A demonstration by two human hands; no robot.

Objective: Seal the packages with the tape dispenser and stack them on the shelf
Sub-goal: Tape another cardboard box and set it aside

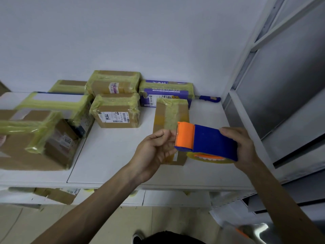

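most of the job looks done: the tape-wrapped cardboard packages (116, 111) already sit grouped on the white shelf (112, 152), some stacked two high at the back. what's left, i'd judge, is the narrow brown cardboard box (171, 111) lying just under your hands. it has one yellowish strip along its top and plain cardboard on either side. your right hand (241, 147) wraps round the rear of the blue and orange tape dispenser (207, 140), held above that box. your left hand (154, 148), fingers curled, seems to pinch the free tape end (173, 138) at the orange cutter, though the film is hard to make out.
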